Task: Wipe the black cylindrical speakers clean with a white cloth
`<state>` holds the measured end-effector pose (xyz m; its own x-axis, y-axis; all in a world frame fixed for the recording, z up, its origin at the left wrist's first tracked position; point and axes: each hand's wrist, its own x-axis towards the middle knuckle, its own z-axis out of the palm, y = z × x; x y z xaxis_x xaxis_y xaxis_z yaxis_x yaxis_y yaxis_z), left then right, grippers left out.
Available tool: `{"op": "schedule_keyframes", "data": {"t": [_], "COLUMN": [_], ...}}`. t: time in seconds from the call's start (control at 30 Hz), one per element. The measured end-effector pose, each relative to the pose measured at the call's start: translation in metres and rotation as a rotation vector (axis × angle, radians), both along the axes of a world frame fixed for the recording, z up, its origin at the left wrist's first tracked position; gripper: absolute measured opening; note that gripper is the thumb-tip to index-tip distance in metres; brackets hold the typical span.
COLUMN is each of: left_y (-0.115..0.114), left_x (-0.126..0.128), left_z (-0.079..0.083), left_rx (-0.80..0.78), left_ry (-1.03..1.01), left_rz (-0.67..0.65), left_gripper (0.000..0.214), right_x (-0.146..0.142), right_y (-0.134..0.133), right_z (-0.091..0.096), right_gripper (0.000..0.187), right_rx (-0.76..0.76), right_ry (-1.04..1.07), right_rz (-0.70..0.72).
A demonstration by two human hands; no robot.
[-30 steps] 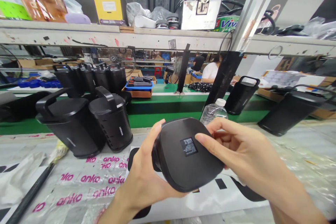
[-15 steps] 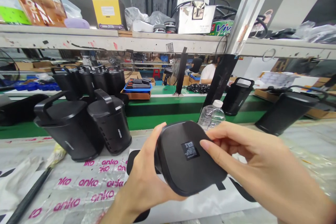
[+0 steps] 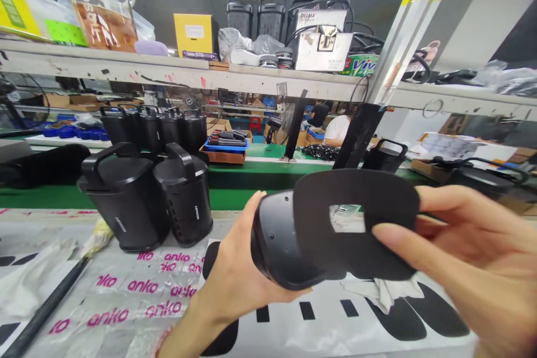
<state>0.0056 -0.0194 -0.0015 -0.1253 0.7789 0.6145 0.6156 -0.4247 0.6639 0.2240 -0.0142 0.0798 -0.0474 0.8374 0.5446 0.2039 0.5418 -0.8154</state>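
Note:
My left hand (image 3: 232, 271) is wrapped around a black portable speaker (image 3: 274, 243), its underside tilted toward me with small screws showing. Pinched at its right edge by my right hand (image 3: 470, 257) is a thin black rounded pad (image 3: 319, 207) with a rectangular hole. The pad overlaps the right part of the speaker's underside from my view; whether any of it touches there I cannot tell. Below both hands lies a white backing sheet (image 3: 289, 335) with black rounded pads and small black rectangles. A crumpled white scrap (image 3: 390, 293) rests on the sheet.
Two black speakers with handles, a wide one (image 3: 126, 201) and a narrower one (image 3: 188, 201), stand at the left. A black-handled brush (image 3: 54, 302) lies in front of them. Behind runs a green conveyor belt (image 3: 235, 184). Overhead, a shelf (image 3: 168, 70) carries boxes and a jug.
The black pad lay flat over the speaker's underside, a label showing through its hole. My right hand has drawn it away to the right, exposing screws. The view has tilted upward.

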Motion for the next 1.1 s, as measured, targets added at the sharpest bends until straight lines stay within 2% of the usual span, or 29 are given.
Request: {"op": "schedule_keyframes", "data": {"t": [0.1,0.2,0.3,0.57,0.8,1.1], "left_y": [-0.004,-0.005,-0.006,0.0,0.0,0.003], "left_x": [0.004,0.003,0.001,-0.002,-0.004,-0.008], "left_z": [-0.002,-0.001,0.0,-0.009,-0.006,-0.009], "left_rx": [-0.022,-0.042,-0.038,0.062,0.038,0.077], "left_ry": [0.01,0.003,0.004,0.038,-0.001,0.035], "left_rz": [-0.014,-0.01,-0.002,-0.052,-0.062,-0.089], "left_gripper": [0.127,0.128,0.129,0.141,0.134,0.132], "right_x": [-0.019,-0.025,-0.022,-0.023,-0.025,-0.025], "right_y": [0.001,0.006,0.012,0.012,0.014,0.014], "right_z": [0.001,-0.003,-0.004,0.0,-0.005,-0.005], "right_gripper": [0.029,0.031,0.032,0.036,0.035,0.035], "right_rx": [-0.202,-0.358,-0.368,-0.457,-0.473,-0.471], "right_ry": [0.003,-0.053,-0.082,-0.11,-0.03,-0.06], "right_rz": [0.147,0.209,0.258,0.221,0.241,0.224]}}
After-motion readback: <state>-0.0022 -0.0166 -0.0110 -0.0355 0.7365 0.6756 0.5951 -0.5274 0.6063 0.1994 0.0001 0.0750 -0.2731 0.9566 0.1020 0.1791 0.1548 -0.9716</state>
